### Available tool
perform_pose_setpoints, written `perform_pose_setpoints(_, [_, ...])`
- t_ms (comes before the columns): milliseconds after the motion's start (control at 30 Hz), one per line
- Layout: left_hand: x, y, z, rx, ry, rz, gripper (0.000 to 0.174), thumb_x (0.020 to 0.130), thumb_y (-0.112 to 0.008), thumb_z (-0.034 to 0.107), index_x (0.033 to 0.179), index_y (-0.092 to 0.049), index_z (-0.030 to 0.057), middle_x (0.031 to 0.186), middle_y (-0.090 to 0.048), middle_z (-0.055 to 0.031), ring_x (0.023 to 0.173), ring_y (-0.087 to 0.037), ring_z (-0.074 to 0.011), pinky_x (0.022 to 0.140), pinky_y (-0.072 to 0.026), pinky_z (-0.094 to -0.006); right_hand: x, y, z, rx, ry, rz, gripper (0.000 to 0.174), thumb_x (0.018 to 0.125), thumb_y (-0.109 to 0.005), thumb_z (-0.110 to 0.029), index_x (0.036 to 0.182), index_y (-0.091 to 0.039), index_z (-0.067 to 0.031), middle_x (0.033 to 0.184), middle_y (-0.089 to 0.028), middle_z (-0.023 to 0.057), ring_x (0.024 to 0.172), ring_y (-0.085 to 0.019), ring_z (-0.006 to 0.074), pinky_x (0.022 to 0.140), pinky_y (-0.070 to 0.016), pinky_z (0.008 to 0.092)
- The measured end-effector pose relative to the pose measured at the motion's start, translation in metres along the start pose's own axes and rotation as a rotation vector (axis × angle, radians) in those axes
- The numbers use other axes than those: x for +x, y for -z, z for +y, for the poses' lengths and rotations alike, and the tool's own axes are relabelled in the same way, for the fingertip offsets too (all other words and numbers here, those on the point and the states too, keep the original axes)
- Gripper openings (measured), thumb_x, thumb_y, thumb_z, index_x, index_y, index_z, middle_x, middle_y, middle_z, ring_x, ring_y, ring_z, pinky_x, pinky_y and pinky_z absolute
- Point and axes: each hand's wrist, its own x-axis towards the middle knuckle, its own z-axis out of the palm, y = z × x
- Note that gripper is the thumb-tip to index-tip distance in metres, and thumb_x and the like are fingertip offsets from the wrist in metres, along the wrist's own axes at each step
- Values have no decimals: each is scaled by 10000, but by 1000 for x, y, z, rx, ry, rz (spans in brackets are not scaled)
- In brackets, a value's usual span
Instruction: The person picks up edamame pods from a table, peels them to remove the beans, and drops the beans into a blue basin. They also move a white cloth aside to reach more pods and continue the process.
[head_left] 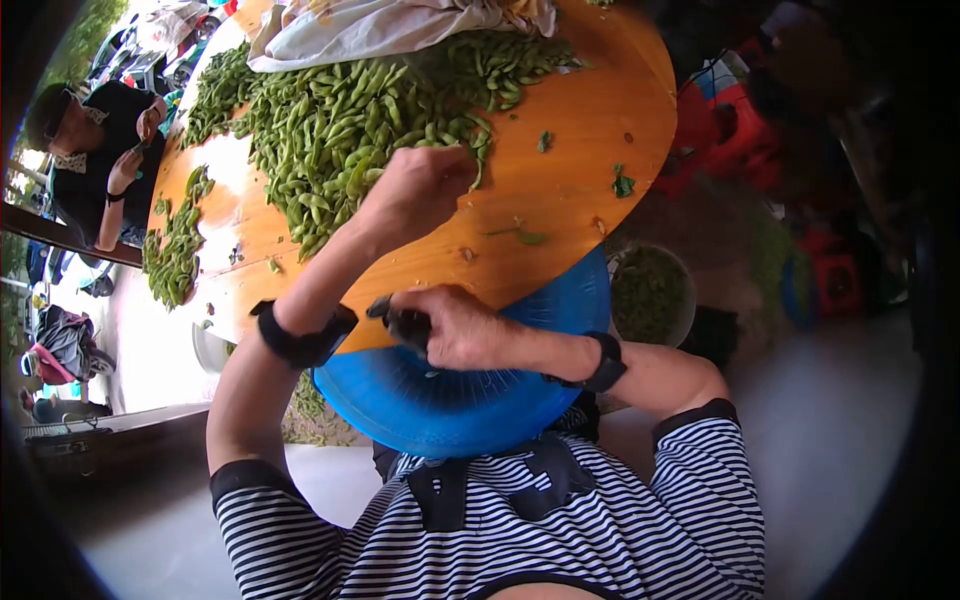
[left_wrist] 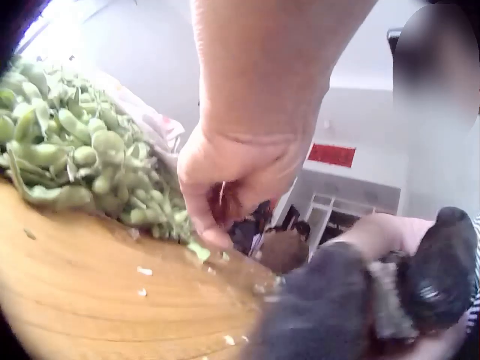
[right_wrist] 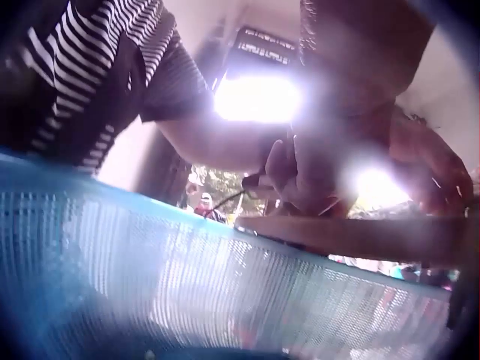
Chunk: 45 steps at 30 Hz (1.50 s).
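Note:
A large pile of green soybean pods (head_left: 330, 130) covers much of the round wooden table (head_left: 580, 110). My left hand (head_left: 425, 185) reaches to the pile's right edge, its fingers curled. In the left wrist view, thumb and finger of the left hand (left_wrist: 240, 187) pinch at a small green pod (left_wrist: 199, 251) low over the tabletop. Nearer my body, the right hand (head_left: 460, 325) hangs over a blue slotted basket (head_left: 400, 405), fingers bent, with dark coverings (left_wrist: 442, 262) at its fingertips. I cannot tell whether those fingertips hold anything.
A light cloth (head_left: 370, 35) lies across the pile's far side. A smaller group of pods (head_left: 178, 255) sits at the table's left, near another person (head_left: 95, 150) working with both hands. Right of the basket stands a pale bucket (head_left: 650, 295) with green contents; leaf scraps (head_left: 622, 182) dot the tabletop.

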Motion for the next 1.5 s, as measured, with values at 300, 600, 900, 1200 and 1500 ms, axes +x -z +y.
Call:
perform_pose_setpoints(300, [33,-27,-17,427,9,96,130,799,-632,156,755,-657,37,711,-666,-154,700,-670,-298,682,-529,-408,-28,143,42,30,-257,607,193,806,-488,70,919,-600,-39,703,-571,6,607,-559,86,506,-460,235])
perform_pose_setpoints(600, [-12,-19,-4,-1,-59,114,81,796,-601,20,853,-658,27,798,-669,-123,589,-641,-203,563,-503,-315,-41,128,-7,-18,-228,459,463,752,-465,80,1173,-637,-12,709,-587,-14,636,-506,45,574,-421,209])
perform_pose_setpoints(900, [-67,-29,20,-884,361,-44,128,931,-618,116,935,-637,-10,665,-612,-27,527,-565,-75,439,-418,-210,-38,91,-29,188,-332,401,278,751,-559,54,1025,-601,61,782,-536,28,676,-511,65,596,-420,226])
perform_pose_setpoints(1200, [-73,-36,18,-1131,396,-84,75,908,-637,88,867,-640,25,700,-607,-41,497,-522,-96,415,-353,-216,-50,89,-24,318,-214,374,206,858,-584,-95,985,-603,65,696,-463,-9,616,-463,37,522,-384,209])
perform_pose_setpoints(1500, [-85,-47,32,-1481,441,-119,66,931,-613,94,884,-604,48,761,-612,-48,514,-515,-97,427,-335,-208,-61,82,-31,564,-247,395,160,884,-569,-93,973,-585,39,663,-472,-10,547,-462,63,490,-378,200])
